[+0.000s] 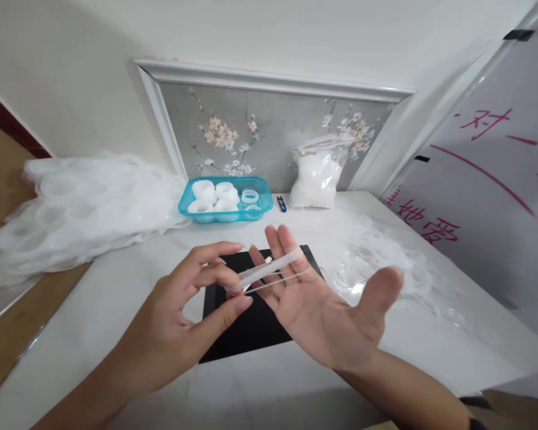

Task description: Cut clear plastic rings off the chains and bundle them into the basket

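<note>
Between finger and thumb of my left hand [179, 307] is one end of a translucent white elastic band [269, 267], pulled taut. Its other end loops over the fingers of my right hand [323, 310], which is palm up with fingers stretched out and thumb spread apart. Part of the loop is hidden behind the fingers. Beneath both hands lies a black mat [251, 331] on the white table [251, 388]. Small white bits show near the band, too blurred to name.
A blue tray [186, 210] at the back holds several white rolls and clear rings. Beside it lie small dark-blue snips [281, 203] and a plastic bag of white material [316, 176]. Translucent rings are heaped at left [94, 197] and right [394, 269]. A whiteboard [488, 179] borders the right.
</note>
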`<control>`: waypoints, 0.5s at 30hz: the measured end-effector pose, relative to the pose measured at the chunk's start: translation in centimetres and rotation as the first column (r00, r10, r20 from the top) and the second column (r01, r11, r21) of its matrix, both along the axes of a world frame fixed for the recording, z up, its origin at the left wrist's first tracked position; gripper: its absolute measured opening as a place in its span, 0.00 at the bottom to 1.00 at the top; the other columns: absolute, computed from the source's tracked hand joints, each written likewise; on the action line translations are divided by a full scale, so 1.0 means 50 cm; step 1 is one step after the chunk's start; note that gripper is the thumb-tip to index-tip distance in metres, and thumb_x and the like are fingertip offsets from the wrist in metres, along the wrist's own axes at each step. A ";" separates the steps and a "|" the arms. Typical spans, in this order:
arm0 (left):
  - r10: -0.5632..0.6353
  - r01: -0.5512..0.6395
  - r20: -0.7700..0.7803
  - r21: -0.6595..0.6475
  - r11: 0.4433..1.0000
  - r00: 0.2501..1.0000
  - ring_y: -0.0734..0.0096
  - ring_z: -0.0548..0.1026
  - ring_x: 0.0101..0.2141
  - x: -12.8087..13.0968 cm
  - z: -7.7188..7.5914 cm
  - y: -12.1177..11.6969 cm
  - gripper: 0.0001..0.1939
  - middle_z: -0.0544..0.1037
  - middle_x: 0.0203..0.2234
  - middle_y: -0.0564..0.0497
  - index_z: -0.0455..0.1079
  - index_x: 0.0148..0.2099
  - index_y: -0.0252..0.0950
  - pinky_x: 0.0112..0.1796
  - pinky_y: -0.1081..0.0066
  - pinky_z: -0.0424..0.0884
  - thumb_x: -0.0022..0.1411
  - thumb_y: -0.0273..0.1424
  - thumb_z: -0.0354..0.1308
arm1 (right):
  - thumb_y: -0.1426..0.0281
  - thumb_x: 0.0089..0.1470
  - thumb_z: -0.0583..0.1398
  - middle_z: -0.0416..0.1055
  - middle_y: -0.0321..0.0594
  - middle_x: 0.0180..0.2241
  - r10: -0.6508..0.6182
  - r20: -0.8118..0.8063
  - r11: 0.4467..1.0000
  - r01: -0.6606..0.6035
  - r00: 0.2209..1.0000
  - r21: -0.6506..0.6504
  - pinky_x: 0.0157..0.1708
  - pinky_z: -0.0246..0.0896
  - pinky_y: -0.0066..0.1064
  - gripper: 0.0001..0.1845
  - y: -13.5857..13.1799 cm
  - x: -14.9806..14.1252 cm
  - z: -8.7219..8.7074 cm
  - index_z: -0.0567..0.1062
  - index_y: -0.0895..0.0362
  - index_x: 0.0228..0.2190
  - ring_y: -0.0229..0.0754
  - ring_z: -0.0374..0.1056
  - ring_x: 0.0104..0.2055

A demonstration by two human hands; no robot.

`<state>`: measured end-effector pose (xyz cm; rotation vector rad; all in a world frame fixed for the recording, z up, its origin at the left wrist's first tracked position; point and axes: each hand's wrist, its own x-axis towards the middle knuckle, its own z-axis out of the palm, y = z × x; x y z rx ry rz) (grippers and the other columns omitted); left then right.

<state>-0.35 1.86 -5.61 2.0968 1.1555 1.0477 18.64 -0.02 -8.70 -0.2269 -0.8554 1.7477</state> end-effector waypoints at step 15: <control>-0.158 0.163 0.089 -0.054 0.985 0.983 0.57 0.68 0.56 0.007 -0.008 0.001 0.26 0.71 0.57 0.53 0.67 0.60 0.50 0.62 0.54 0.52 0.61 0.27 0.59 | 0.49 0.52 0.62 0.53 0.32 0.66 -0.413 0.653 0.891 0.131 0.635 0.436 0.67 0.22 0.53 0.17 0.004 0.042 0.012 0.78 0.49 0.27 0.52 0.30 0.71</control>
